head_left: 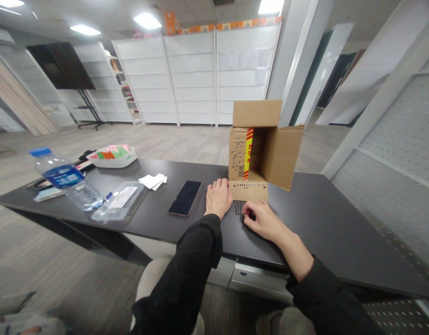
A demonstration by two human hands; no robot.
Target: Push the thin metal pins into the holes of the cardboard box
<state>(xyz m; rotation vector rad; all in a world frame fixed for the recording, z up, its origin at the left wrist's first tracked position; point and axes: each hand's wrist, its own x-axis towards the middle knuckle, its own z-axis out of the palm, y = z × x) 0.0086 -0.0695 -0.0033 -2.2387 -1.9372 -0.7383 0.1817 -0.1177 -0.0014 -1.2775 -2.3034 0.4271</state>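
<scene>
Standing open toward the camera: a cardboard box (259,153), set on the table (319,218) just beyond the 2 hands. Probably light, fairly stiff along the walls, yet soft enough to dent or tear, more so around the dotted left panel (237,149) and the row of holes in the front flap (249,191). Likely to slide under a push, being light on a smooth-looking top. Best held by a wall near a corner, or steadied at the front flap, rather than by the loose right flap (286,156).

Just beside the flap's near edge, roughly side by side on the table, about 4 thin dark rods (238,208). Probably rigid and apt to roll; best taken between thumb and fingertip.

Across the left hand (219,197), palm down, with fingers bent and close together, touching or just beside the flap's left edge; cannot tell about anything beneath. Beside the rods, the right hand (261,219), resting low with curled fingers and with thumb and index close together; cannot tell whether pinching anything. Angled inward at both forearms, with the right wrist bare above a dark sleeve (326,288).
</scene>
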